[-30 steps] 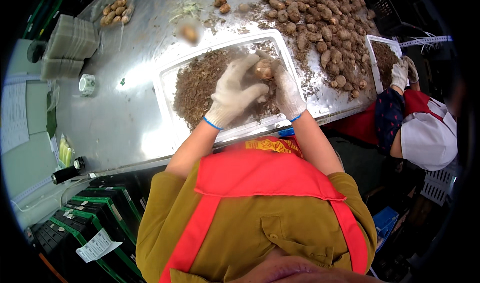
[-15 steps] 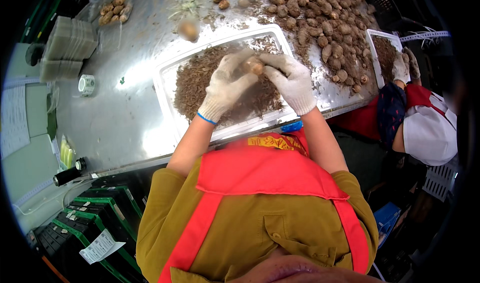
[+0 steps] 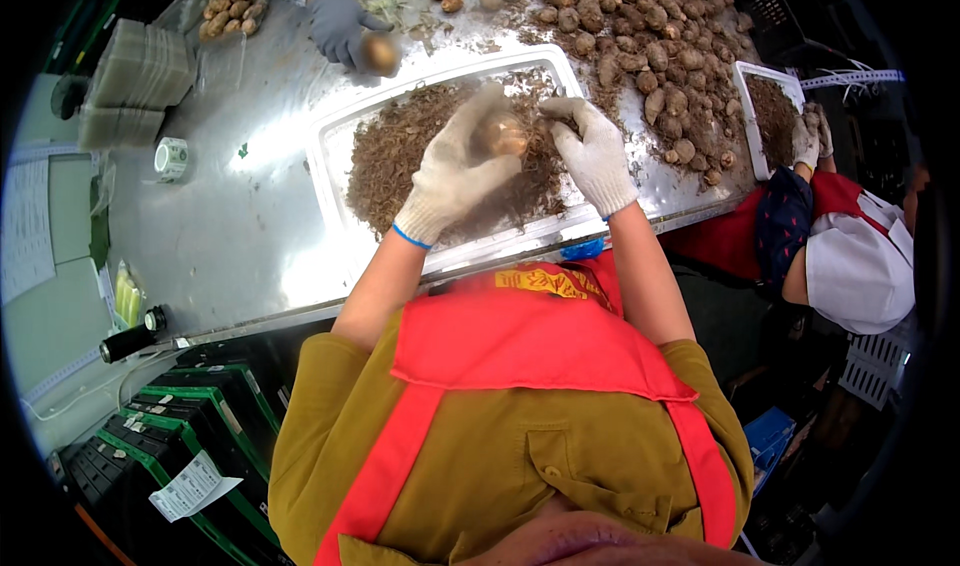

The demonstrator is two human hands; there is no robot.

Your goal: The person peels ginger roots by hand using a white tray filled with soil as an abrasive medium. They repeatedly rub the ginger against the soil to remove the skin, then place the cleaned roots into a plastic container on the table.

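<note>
In my left hand [image 3: 455,171], gloved in off-white knit, sits a brownish taro [image 3: 505,136], slightly blurred. My right hand [image 3: 590,151], in the same kind of glove, is just right of the taro and apart from it. Its thumb and fingers are drawn together at the tips; whatever they pinch, if anything, is too small to make out. Below both hands lies a white tray [image 3: 330,191] filled with brown fibrous husk scraps [image 3: 385,171].
A co-worker's grey-gloved hand [image 3: 338,28] touches a peeled taro [image 3: 381,54] beyond the tray. Unpeeled taros [image 3: 655,41] are heaped at the far right. Left are clear plastic boxes [image 3: 135,76], a label roll [image 3: 171,159] and bagged taros [image 3: 232,11]. Another person's gloved hands [image 3: 808,138] work over a second tray [image 3: 742,91].
My right hand has drawn back rightward off the taro, which stays in my left hand. A co-worker's grey-gloved hand has come in at the far side and reached the peeled taro.
</note>
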